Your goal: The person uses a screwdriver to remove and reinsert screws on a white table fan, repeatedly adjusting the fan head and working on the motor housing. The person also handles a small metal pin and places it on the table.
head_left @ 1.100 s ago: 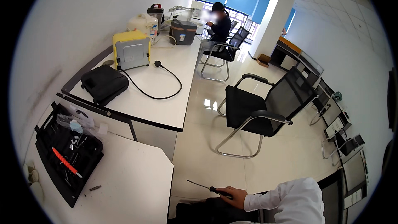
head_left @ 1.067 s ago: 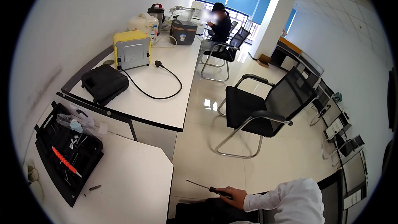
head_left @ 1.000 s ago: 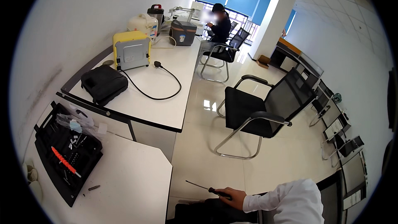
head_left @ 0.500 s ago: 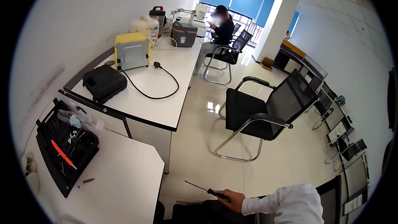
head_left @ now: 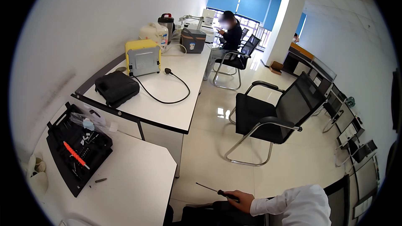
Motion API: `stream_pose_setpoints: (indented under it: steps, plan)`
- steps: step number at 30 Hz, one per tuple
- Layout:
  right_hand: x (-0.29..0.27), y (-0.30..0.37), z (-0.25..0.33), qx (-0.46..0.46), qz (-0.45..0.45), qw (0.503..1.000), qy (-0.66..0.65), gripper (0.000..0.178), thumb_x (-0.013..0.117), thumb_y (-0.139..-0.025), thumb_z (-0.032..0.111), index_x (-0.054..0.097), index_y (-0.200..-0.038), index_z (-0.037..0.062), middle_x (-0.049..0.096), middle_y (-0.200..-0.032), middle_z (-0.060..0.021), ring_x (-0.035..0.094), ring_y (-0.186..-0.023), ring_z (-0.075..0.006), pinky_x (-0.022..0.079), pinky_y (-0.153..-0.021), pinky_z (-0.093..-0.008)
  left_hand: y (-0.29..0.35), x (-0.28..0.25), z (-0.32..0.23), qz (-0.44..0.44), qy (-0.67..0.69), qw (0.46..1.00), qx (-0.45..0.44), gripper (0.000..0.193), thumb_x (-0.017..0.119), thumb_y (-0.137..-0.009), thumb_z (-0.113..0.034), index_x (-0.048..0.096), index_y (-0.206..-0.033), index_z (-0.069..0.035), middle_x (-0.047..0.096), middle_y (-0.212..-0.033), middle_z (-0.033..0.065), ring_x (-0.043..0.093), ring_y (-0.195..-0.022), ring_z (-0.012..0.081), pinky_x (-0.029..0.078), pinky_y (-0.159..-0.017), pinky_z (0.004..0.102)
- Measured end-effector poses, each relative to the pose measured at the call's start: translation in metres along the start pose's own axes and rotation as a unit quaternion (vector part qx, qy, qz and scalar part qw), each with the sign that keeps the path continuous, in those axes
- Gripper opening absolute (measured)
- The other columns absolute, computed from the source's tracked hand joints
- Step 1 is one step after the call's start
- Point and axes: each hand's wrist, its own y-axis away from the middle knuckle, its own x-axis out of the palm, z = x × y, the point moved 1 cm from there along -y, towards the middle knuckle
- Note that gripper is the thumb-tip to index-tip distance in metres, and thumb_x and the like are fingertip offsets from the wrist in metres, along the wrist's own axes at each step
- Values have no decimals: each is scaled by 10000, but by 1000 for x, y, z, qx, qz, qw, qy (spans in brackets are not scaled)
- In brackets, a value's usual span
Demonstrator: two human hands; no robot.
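My right hand (head_left: 243, 201), at the end of a white sleeve, is closed around the black handle of a screwdriver (head_left: 220, 192). Its thin shaft points left, out over the floor and a little right of the near table's edge. My left hand is out of the picture. On the near white table (head_left: 138, 165) lies an open black tool case (head_left: 79, 150) with small bits and fittings inside. An orange-red tool with a pale tip (head_left: 76, 155) rests across it. A short dark metal piece (head_left: 101, 180) lies beside the case.
Behind stands a longer desk (head_left: 178, 115) with a black pouch (head_left: 117, 88), a yellow-grey box (head_left: 143, 57), a looped black power cable (head_left: 186, 86) and a grey cooler box (head_left: 192, 40). A black mesh chair (head_left: 268, 115) stands on the tiled floor. Farther back a person (head_left: 230, 33) sits.
My view has turned slightly, so the tables, chairs and tool case appear farther right and a little lower. The screwdriver stays in my right hand, in much the same pose.
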Motion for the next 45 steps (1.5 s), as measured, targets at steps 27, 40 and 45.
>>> stream_pose_setpoints:
  steps: [27, 40, 45]
  plan:
    - [-3, 0, 1, -17, 10, 1000, -11, 364, 498, -907, 324, 475, -1257, 228, 573, -1049, -99, 610, -870, -271, 495, -760, -340, 1, -4, -16, -135, -30, 990, 17, 373, 516, -912, -280, 528, -633, -33, 464, -541, 118, 443, -459, 253, 348, -431, 368]
    - [-6, 3, 4, -28, 9, 1000, -7, 367, 496, -907, 321, 469, -1260, 224, 570, -1019, -110, 608, -845, -278, 493, -745, -343, 7, -3, -4, -70, -5, 997, 30, 403, 481, -923, -254, 511, -575, -54, 442, -505, 98, 392, -417, 227, 315, -404, 338]
    - [-9, 6, 0, -38, 4, 999, -10, 359, 490, -909, 319, 473, -1254, 224, 572, -1020, -110, 609, -844, -282, 494, -744, -343, 13, 1, 1, -55, 4, 998, 3, 395, 486, -914, -275, 541, -595, -47, 488, -534, 116, 425, -435, 255, 341, -423, 362]
